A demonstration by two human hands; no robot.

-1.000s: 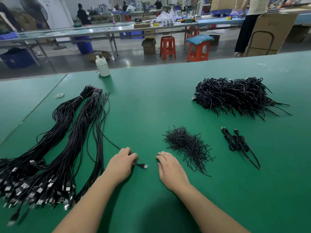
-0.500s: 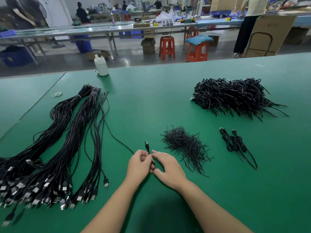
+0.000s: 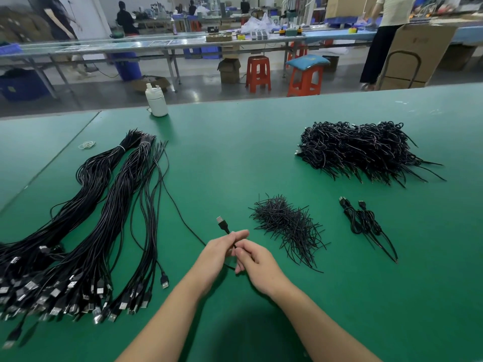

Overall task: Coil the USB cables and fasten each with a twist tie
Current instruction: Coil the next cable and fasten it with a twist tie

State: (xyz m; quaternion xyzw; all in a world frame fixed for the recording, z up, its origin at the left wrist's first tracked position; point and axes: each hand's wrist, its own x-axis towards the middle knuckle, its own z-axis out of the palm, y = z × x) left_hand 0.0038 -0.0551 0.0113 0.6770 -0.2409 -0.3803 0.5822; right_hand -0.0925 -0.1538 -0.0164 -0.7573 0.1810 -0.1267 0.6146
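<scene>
From my feed, both forearms reach in from the bottom edge and meet near the middle of the green table mat (image 3: 235,158). My left hand (image 3: 219,250) is curled around a single black USB cable (image 3: 183,215), with the cord pinched just below its USB-A plug (image 3: 222,223), which sticks up and away past the fingertips. My right hand (image 3: 257,265) sits just beside it, fingers bent inward, thumb and forefinger pinching the same cord a little lower down. From the left hand the cable runs off to the left across the mat toward the big bundles of uncoiled cables (image 3: 86,231).

Those bundles lie in long, loosely fanned hanks, thin glossy black cords banded near the far end, with a crowd of silvery metal plugs spread at the near end. Right of my hands is a bristly heap of short black twist ties (image 3: 287,226), straight wiry pieces crossing every way. Further right lie two coiled cables (image 3: 363,220), their tie ends trailing toward me. Beyond them is a large shaggy pile of finished coils (image 3: 363,150).

A white plastic bottle (image 3: 156,100) stands upright at the far edge of the table, and a few pale rubber bands (image 3: 87,145) lie near the far ends of the bundles.
</scene>
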